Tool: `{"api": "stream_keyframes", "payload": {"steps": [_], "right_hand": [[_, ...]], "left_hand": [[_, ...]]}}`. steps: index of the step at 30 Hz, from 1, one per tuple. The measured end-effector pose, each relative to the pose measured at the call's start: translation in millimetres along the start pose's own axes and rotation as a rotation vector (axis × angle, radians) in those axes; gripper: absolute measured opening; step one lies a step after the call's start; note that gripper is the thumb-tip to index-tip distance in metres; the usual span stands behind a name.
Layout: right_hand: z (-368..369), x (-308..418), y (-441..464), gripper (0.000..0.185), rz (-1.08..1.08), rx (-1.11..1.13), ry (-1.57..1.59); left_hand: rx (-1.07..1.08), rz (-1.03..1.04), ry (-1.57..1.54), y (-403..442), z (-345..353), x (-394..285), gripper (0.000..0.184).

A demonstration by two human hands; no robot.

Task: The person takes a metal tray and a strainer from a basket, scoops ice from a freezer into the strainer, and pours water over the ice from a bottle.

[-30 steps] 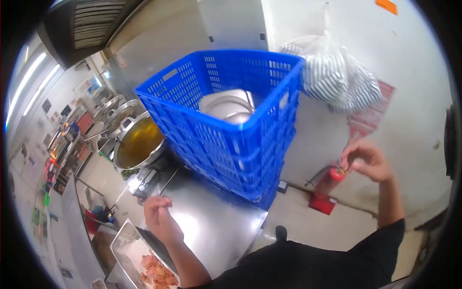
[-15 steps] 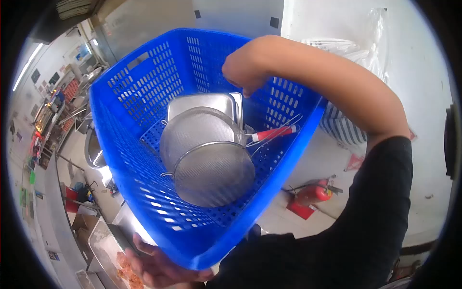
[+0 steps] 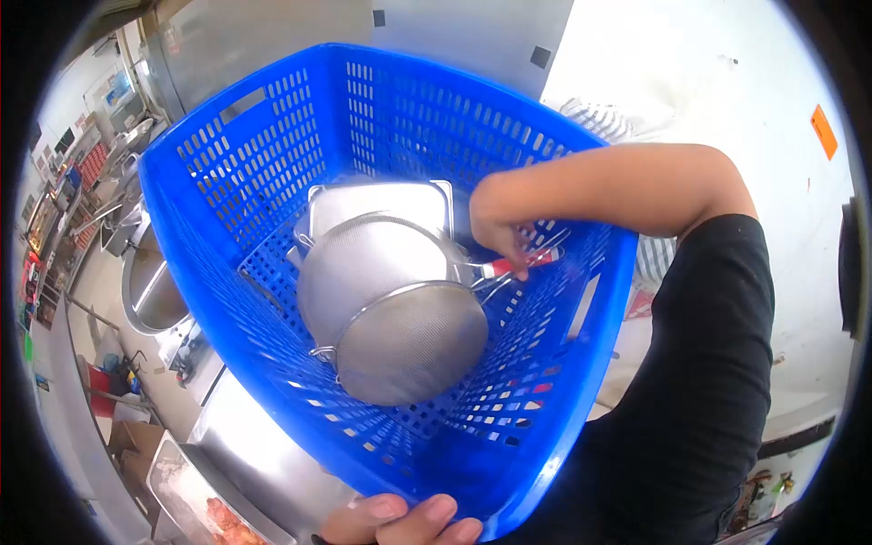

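A large blue basket (image 3: pixel 381 100) fills the middle of the view. Inside it lie two round mesh strainers, the front one (image 3: pixel 413 345) overlapping the rear one (image 3: pixel 363 272), with a rectangular metal pan (image 3: pixel 363 201) behind them. My right hand (image 3: pixel 500 232) reaches down into the basket, its fingers at the red strainer handle (image 3: pixel 543 257); whether they close round it is partly hidden. At the bottom, the fingers of my left hand (image 3: pixel 409 525) are bent over the near rim of the basket.
A metal counter (image 3: pixel 254 445) holds a tray with pieces of meat (image 3: pixel 227 522) at the lower left. A large pot (image 3: pixel 153 286) stands beyond the basket's left side. Striped bags (image 3: pixel 604 118) hang by the wall on the right.
My right hand has moved down inside the basket to the red handle. My left hand has shifted right along the near rim. The head view has moved closer over the basket than one second ago.
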State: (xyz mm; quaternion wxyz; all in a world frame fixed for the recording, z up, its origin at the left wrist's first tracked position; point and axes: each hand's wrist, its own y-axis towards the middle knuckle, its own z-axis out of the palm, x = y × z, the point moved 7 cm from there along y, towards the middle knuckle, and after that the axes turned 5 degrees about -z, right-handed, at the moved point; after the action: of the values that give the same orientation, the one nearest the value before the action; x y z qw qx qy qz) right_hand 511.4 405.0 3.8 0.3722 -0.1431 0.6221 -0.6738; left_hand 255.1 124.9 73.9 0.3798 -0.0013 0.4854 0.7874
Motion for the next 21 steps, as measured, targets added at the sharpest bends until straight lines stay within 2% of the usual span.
{"api": "stream_keyframes", "payload": {"steps": [1,4,5,8,12,15,17,19,20,21], "right_hand": [[6.7,4.2,5.8,0.084,-0.018,0.160,0.020],[9.2,5.8,4.1,0.066,0.049,0.277,-0.002],[4.8,8.5,-1.2,0.046,0.113,0.126,-0.089],[-13.3,38.3,-58.4,0.036,-0.005,-0.348,-0.352],[-20.4,14.6,-89.3,0.030,0.059,-0.528,-0.231],[-12.7,-24.7,-91.3,0.022,-0.035,-0.540,0.047],[1.6,-19.7,-125.0,0.022,-0.126,-0.507,0.118],[19.0,-11.4,-182.9,0.024,-0.188,-0.950,0.080],[32.0,-5.3,-205.1,0.025,-0.287,-1.128,0.065],[48.0,4.3,-222.7,0.021,-0.222,-1.222,0.055]], "left_hand": [[0.003,0.006,-0.008,0.8,4.6,2.2,0.024],[0.111,0.002,-0.040,13.4,21.4,3.5,0.023],[0.122,0.007,-0.046,15.2,24.4,4.5,0.023],[0.138,0.022,-0.057,19.4,29.5,5.7,0.023],[0.165,0.058,-0.079,23.9,33.8,6.2,0.022],[0.193,0.083,-0.111,26.2,34.4,4.6,0.023],[0.231,0.112,-0.147,29.6,34.3,3.0,0.023],[0.283,0.146,-0.198,33.2,33.2,3.1,0.023],[0.311,0.162,-0.227,35.7,33.3,3.6,0.023],[0.338,0.177,-0.257,38.2,34.1,3.5,0.023]]}}
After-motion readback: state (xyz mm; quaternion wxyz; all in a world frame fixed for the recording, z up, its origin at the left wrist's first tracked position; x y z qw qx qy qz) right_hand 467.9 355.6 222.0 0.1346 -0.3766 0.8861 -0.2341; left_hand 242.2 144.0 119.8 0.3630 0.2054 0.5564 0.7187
